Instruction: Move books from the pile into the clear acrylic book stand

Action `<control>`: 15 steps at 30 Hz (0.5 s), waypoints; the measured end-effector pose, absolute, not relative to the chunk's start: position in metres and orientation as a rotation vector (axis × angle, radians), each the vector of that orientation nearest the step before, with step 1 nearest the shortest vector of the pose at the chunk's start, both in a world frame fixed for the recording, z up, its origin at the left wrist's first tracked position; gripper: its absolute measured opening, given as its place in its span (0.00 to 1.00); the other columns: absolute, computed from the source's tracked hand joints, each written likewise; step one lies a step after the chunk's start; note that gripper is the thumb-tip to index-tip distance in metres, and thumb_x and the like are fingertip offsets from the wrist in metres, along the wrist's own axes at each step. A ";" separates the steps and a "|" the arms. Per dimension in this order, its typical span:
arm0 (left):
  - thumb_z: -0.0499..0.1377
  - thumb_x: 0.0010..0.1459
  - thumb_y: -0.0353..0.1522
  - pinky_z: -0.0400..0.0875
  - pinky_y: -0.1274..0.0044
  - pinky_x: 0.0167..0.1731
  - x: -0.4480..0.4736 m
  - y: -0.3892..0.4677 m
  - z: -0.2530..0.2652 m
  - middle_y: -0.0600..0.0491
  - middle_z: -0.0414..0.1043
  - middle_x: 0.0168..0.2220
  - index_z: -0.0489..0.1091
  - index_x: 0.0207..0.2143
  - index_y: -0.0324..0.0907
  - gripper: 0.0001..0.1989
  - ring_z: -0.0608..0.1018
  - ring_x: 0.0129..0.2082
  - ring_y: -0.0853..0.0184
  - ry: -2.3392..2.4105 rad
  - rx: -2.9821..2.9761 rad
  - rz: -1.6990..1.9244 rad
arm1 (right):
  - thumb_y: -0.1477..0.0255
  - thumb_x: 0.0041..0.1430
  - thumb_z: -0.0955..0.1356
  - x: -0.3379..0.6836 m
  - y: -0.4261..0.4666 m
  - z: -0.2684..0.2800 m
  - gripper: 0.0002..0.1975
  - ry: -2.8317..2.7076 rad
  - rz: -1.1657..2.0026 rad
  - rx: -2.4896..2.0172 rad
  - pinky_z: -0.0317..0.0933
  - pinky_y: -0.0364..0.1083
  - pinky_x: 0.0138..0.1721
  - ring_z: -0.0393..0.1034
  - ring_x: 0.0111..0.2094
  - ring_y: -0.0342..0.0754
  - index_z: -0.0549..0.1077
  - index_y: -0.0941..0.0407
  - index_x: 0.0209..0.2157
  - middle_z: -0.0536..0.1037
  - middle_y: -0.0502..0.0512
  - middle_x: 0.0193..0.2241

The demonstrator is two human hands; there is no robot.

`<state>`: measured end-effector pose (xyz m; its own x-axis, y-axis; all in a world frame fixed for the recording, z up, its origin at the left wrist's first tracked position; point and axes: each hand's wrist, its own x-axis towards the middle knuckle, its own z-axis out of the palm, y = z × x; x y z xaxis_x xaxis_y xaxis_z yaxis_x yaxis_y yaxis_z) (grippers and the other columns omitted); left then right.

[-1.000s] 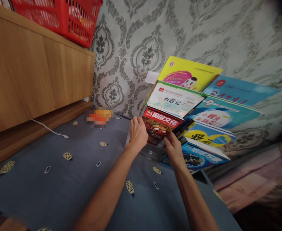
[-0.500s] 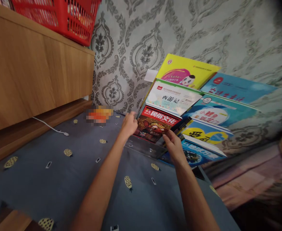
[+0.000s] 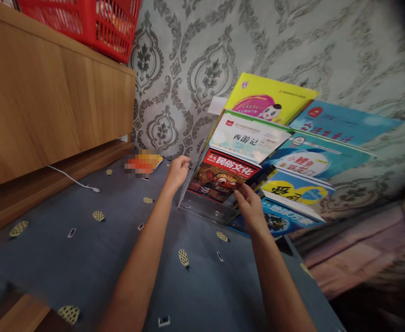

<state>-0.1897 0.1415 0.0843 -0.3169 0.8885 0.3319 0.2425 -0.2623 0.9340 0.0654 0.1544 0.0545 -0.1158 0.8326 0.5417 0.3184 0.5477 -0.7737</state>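
Grey damask wallpaper [image 3: 202, 69] backs a bed covered in a blue sheet [image 3: 85, 249] dotted with pineapples. Just right of the frame's centre, a red-covered book [image 3: 223, 174] stands tilted in the front slot of a clear acrylic book rack [image 3: 205, 210] resting on the sheet. The right hand [image 3: 249, 210] pinches the book's lower right corner between thumb and fingers, its grip closed on the cover. The left hand [image 3: 177, 170] curls its fingers over the rack's clear left side panel, close beside the book's left edge; how firmly it clasps the panel I cannot tell.

Behind the red book, higher tiers hold a white book [image 3: 249, 136] with green trim and a yellow book [image 3: 269, 97] with a pink cartoon figure. To the right sit blue books [image 3: 313, 159] overlapping one another. Left of the rack, a pixelated orange item [image 3: 142, 163] lies on the sheet. At the left of the frame a white cable [image 3: 73, 180] trails along a wooden cabinet [image 3: 50, 97], and a red plastic basket [image 3: 91, 23] sits on top in the upper left.
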 end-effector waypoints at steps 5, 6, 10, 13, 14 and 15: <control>0.51 0.63 0.24 0.69 0.75 0.53 -0.205 0.151 0.065 0.50 0.79 0.48 0.75 0.49 0.42 0.17 0.77 0.51 0.65 1.922 1.517 1.379 | 0.56 0.57 0.68 0.070 0.148 0.054 0.28 -1.766 0.478 -1.023 0.65 0.63 0.57 0.74 0.54 0.62 0.72 0.54 0.56 0.79 0.63 0.52; 0.51 0.62 0.24 0.67 0.74 0.55 -0.210 0.150 0.059 0.48 0.78 0.49 0.75 0.48 0.41 0.17 0.76 0.53 0.64 1.990 1.488 1.346 | 0.55 0.57 0.69 0.071 0.144 0.058 0.28 -1.795 0.411 -1.077 0.66 0.64 0.55 0.75 0.51 0.63 0.73 0.54 0.55 0.81 0.63 0.49; 0.52 0.61 0.25 0.64 0.65 0.58 -0.231 0.143 0.025 0.37 0.71 0.56 0.72 0.52 0.36 0.18 0.69 0.61 0.53 2.284 1.302 1.205 | 0.53 0.56 0.69 0.065 0.110 0.093 0.25 -1.883 0.141 -1.326 0.66 0.70 0.50 0.77 0.42 0.70 0.79 0.55 0.48 0.83 0.64 0.32; 0.53 0.60 0.26 0.64 0.63 0.57 -0.241 0.138 0.003 0.35 0.68 0.58 0.70 0.54 0.36 0.19 0.68 0.60 0.49 2.436 1.194 1.101 | 0.53 0.60 0.68 0.049 0.061 0.120 0.21 -1.979 0.205 -1.175 0.67 0.69 0.49 0.77 0.43 0.69 0.82 0.51 0.44 0.83 0.61 0.37; 0.53 0.61 0.27 0.64 0.62 0.57 -0.242 0.138 -0.001 0.35 0.68 0.58 0.70 0.53 0.36 0.19 0.69 0.60 0.49 2.467 1.183 1.072 | 0.54 0.60 0.68 0.043 0.041 0.122 0.19 -2.015 0.304 -1.072 0.69 0.67 0.50 0.77 0.46 0.67 0.81 0.49 0.46 0.83 0.59 0.40; 0.53 0.61 0.27 0.64 0.62 0.57 -0.243 0.137 -0.005 0.34 0.68 0.57 0.71 0.53 0.36 0.19 0.69 0.59 0.49 2.491 1.182 1.047 | 0.55 0.59 0.69 0.038 0.020 0.119 0.19 -2.032 0.405 -0.984 0.69 0.65 0.50 0.76 0.49 0.65 0.80 0.47 0.48 0.83 0.56 0.43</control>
